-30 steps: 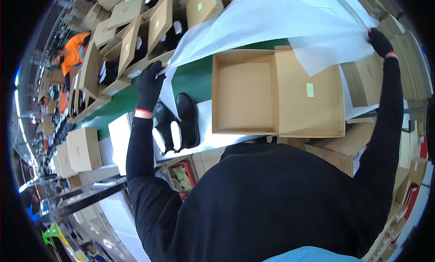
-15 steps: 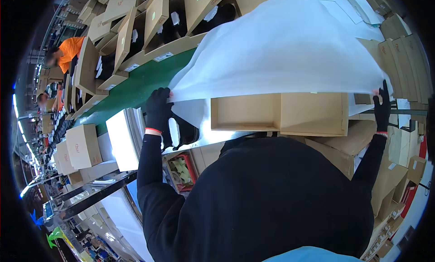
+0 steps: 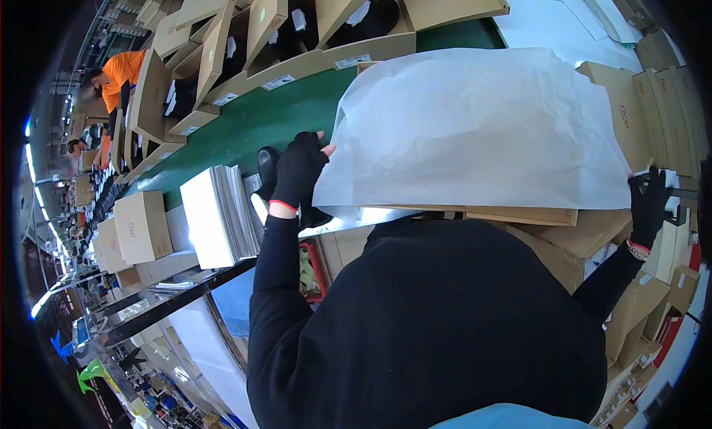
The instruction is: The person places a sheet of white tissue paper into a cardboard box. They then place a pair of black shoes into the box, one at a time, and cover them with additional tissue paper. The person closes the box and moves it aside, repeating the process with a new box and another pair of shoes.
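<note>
A white sheet of thin paper [image 3: 475, 132] spreads across a shallow open cardboard box [image 3: 519, 215] on the bench before me, hiding most of it. My left hand [image 3: 298, 169], in a black glove with bare fingertips, pinches the sheet's left edge. At its right edge, beyond the box, my right hand [image 3: 647, 203] has the paper between thumb and finger, with another finger sticking up. Just beside and behind my left hand is a pair of black shoes [image 3: 268, 166], partly hidden by it.
A stack of white sheets [image 3: 219, 218] stands left of the shoes. Across the green bench top [image 3: 278, 121], open boxes with black footwear [image 3: 363, 28] line the far side. Flat brown boxes [image 3: 619, 114] stand at right. A co-worker in orange [image 3: 122, 77] bends at far left.
The raised, billowing sheet has come down over the open box, covering its inside. Both hands have moved right and lower, with the left hand nearer the box.
</note>
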The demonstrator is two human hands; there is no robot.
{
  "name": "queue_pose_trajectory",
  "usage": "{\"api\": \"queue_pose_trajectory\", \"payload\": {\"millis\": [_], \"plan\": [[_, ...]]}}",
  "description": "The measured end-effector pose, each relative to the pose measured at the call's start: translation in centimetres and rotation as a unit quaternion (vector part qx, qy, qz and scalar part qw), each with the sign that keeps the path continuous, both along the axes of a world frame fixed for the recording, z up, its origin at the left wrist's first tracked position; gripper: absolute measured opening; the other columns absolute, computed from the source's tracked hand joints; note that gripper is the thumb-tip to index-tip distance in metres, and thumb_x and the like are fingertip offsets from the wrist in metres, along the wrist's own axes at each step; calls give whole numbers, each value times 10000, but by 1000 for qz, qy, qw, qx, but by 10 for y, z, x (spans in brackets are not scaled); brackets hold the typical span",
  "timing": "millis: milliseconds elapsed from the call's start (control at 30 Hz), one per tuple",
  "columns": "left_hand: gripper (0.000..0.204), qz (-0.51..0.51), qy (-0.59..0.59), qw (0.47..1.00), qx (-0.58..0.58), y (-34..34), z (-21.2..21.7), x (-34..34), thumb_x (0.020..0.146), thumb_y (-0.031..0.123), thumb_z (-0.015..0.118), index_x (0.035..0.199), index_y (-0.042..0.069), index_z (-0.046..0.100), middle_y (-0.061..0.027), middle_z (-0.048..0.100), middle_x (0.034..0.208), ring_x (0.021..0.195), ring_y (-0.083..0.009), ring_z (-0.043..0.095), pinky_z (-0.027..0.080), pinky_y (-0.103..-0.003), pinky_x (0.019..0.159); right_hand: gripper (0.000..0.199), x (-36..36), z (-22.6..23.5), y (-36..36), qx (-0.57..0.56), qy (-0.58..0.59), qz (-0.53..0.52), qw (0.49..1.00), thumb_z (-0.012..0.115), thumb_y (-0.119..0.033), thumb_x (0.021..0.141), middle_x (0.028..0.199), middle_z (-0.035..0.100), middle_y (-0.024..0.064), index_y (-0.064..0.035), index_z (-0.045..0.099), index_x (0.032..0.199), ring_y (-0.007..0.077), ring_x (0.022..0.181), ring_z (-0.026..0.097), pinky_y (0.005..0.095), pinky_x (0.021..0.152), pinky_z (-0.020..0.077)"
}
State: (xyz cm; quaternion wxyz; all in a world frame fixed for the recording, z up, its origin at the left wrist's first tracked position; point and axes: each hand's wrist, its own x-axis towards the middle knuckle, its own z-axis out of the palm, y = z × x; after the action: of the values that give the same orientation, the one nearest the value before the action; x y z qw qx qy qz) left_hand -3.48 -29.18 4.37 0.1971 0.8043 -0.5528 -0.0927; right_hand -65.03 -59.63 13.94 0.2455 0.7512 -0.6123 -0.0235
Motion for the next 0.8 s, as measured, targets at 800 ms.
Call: {"api": "queue_pose_trajectory", "payload": {"millis": [800], "plan": [[282, 16, -91, 989, -119, -34, 9, 54, 830, 350, 679, 967, 104, 689, -131, 665, 787, 726, -338, 645, 497, -432, 624, 875, 294, -85, 52, 297, 110, 271, 909, 778, -568, 565, 1441, 388, 195, -102, 551, 1271, 444, 1398, 191, 723, 1061, 53]]}}
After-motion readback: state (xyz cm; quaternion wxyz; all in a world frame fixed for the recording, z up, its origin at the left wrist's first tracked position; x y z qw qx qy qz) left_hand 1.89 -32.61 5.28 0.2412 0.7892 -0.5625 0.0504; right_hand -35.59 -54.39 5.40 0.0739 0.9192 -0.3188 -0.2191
